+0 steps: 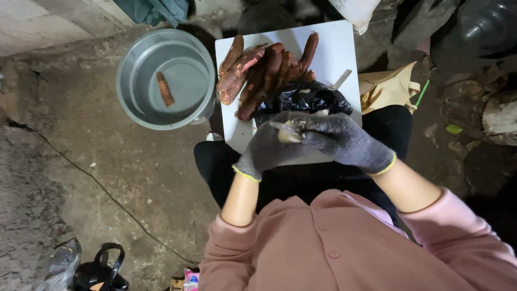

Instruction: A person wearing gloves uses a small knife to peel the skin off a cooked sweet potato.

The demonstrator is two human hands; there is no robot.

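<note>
At frame centre, the grey-gloved left hand [266,146] and right hand [344,141] meet, both clamped on a small pale peeled root [289,134] lying crosswise, nearer the left.

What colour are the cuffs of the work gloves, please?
Yellow trim on grey gloves, left hand and right hand; head view.

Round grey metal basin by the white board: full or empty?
Nearly empty: the round grey metal basin holds one reddish-brown root piece on its bare bottom; no water is discernible.
</note>
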